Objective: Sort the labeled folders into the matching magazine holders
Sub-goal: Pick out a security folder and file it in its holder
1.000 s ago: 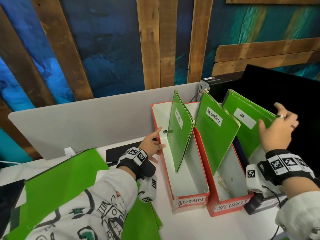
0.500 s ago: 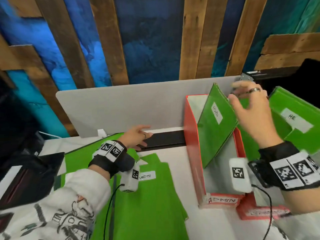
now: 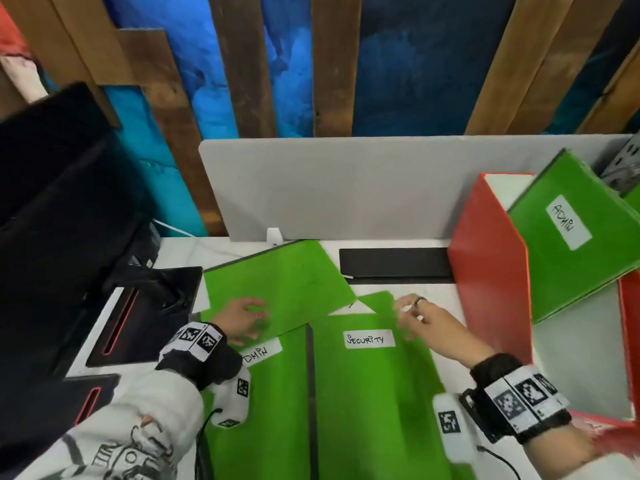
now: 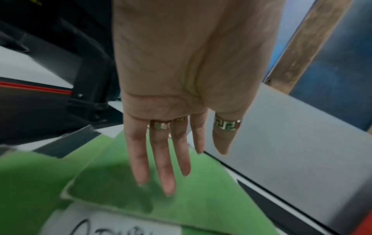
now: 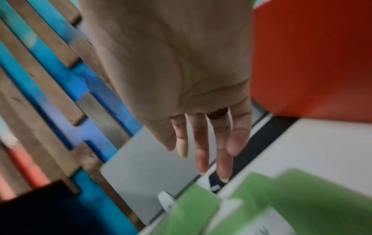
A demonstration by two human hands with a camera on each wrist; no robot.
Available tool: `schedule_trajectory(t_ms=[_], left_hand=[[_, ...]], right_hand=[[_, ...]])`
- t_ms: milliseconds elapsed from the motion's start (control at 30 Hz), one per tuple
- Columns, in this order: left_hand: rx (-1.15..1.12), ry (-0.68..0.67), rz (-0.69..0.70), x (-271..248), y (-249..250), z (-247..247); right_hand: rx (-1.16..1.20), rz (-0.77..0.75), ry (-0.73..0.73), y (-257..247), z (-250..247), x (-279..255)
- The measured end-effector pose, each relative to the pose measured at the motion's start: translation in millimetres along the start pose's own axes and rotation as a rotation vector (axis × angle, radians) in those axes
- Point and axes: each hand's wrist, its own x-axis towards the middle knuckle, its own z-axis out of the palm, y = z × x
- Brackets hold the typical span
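Note:
Several green folders lie flat on the white table. One carries the label SECURITY (image 3: 369,339). To its left lies a folder labelled ADMIN (image 3: 261,353), half covered by an unlabelled green folder (image 3: 280,278). My left hand (image 3: 258,315) hovers over that top folder (image 4: 201,198) with straight fingers (image 4: 167,182) and holds nothing. My right hand (image 3: 407,308) is at the far right corner of the SECURITY folder (image 5: 302,198), fingers (image 5: 202,159) loose and empty. At the right stands a red magazine holder (image 3: 485,265) with a green ADMIN folder (image 3: 568,237) leaning in it.
A grey divider panel (image 3: 346,188) closes off the back of the table. A black strip (image 3: 394,263) lies in front of it. A black monitor (image 3: 62,202) and black trays with red slots (image 3: 138,323) fill the left side.
The view swung left from the holders to the folders on the table. My right hand left the folders in the holders and came down to the SECURITY folder. My left hand moved onto the unlabelled folder.

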Motion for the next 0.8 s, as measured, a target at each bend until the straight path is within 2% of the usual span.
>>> schedule_trajectory(t_ms=[133, 233, 333, 433, 633, 800], left_hand=[[0.055, -0.08, 0.0, 15, -23, 12], [-0.015, -0.153, -0.03, 22, -26, 31], [-0.006, -0.261, 0.004, 27, -22, 55], [-0.072, -0.293, 0.002, 33, -17, 75], [-0.067, -0.39, 0.019, 34, -6, 94], [-0.259, -0.561, 0.0, 26, 1, 109]], right_hand=[[-0.163, 0.225, -0.062, 45, 43, 18], [-0.298, 0.418, 0.053, 65, 58, 19], [-0.248, 0.579, 0.135, 75, 64, 17], [-0.187, 0.626, 0.199, 87, 65, 18], [-0.019, 0.745, 0.318, 101, 58, 8], [0.182, 0.671, 0.385, 142, 58, 5]])
